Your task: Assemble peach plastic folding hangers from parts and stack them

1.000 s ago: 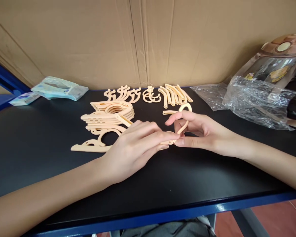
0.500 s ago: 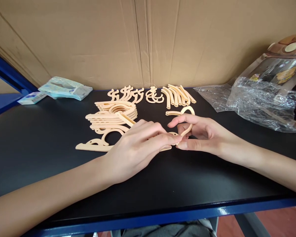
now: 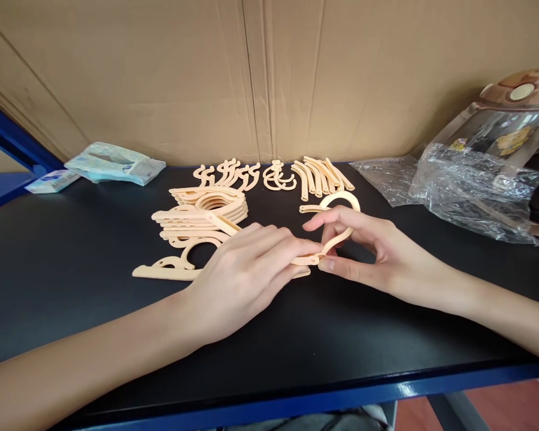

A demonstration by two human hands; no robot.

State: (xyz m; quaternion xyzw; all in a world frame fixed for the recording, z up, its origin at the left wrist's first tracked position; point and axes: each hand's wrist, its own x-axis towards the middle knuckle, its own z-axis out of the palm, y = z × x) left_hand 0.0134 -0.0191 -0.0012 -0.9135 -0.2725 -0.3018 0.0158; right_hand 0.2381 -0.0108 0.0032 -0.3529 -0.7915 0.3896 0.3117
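My right hand (image 3: pixel 372 245) is closed on a cream plastic hanger hook (image 3: pixel 341 196), its curve rising above my fingers. The hook's lower end meets the holed end of a cream hanger arm (image 3: pixel 304 260), which my left hand (image 3: pixel 247 278) grips from above. Most of that arm is hidden under my left fingers. A cream strip (image 3: pixel 224 223) sticks out behind my left hand; I cannot tell if it is the same arm. Under and left of this hand lies a flat hanger piece (image 3: pixel 161 272) with a curved cut-out. Behind my right fingers lies a short arm piece (image 3: pixel 309 209).
Stacked hanger pieces (image 3: pixel 197 215) sit left of centre. Farther back lie loose hooks (image 3: pixel 229 172), more hooks (image 3: pixel 278 176) and a row of curved arms (image 3: pixel 318 176). Clear plastic wrap (image 3: pixel 471 185) and a bottle (image 3: pixel 512 120) stand right; a blue-white packet (image 3: pixel 117 161) lies left.
The hook has turned in my right hand, its curve now wider and farther right. The arm's holed end now shows between my hands. The view has shifted slightly.
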